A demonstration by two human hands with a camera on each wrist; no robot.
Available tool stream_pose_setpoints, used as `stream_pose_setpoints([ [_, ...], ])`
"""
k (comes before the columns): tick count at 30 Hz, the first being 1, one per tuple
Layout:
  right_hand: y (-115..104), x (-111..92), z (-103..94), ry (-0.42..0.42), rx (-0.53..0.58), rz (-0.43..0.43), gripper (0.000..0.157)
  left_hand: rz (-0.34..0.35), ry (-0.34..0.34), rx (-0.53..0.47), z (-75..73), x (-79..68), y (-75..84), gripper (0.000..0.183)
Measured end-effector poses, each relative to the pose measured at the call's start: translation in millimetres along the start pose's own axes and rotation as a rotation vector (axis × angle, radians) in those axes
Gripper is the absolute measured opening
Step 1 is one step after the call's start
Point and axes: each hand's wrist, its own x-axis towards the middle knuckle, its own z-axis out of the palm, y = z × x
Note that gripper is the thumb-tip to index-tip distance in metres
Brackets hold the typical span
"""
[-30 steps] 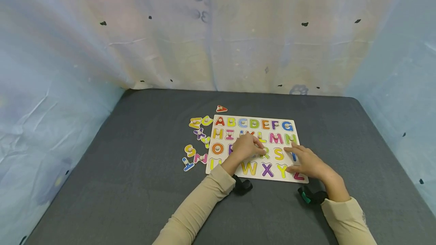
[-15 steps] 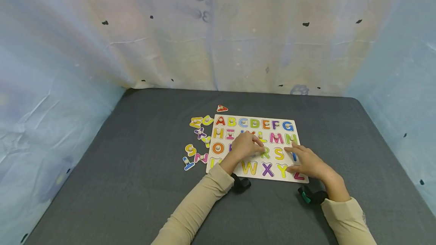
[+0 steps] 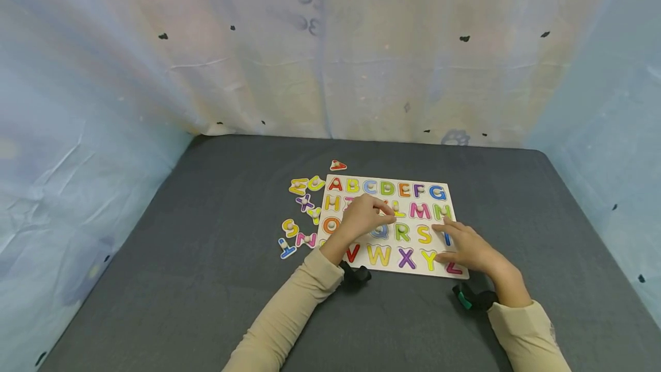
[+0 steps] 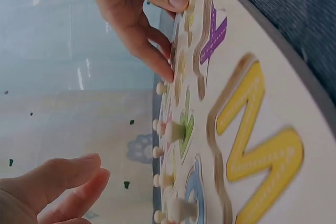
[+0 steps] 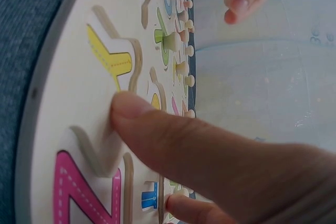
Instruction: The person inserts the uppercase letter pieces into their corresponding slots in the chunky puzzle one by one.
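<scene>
Loosely curled, my left hand [image 3: 363, 215] hovers over the alphabet board [image 3: 395, 257], thumb and fingertips close together, pinching nothing. Just right of it, the green R piece [image 3: 402, 232] sits in the board. My right hand [image 3: 467, 245], fingers spread, rests on the board's right end. Left of my left hand, loose letter pieces [image 3: 306, 240] lie on the surface [image 3: 206, 245].

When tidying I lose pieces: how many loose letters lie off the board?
8: red V beyond the board; W, U, X, Y, S, Z, T left of it. Left arm may hide more.
</scene>
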Motion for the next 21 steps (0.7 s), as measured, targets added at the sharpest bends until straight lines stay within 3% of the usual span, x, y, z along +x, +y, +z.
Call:
stream_pose_setpoints([
  [9,-2,-2,-0.6,0.012,-0.010,-0.013,0.076,-0.001,0.000,-0.016,-16.3,-7.3,-7.6,0.012],
  [21,-2,0,-0.2,0.005,-0.010,-0.003,0.076,-0.002,0.010,0.044,-34.7,-13.3,-33.6,0.012],
])
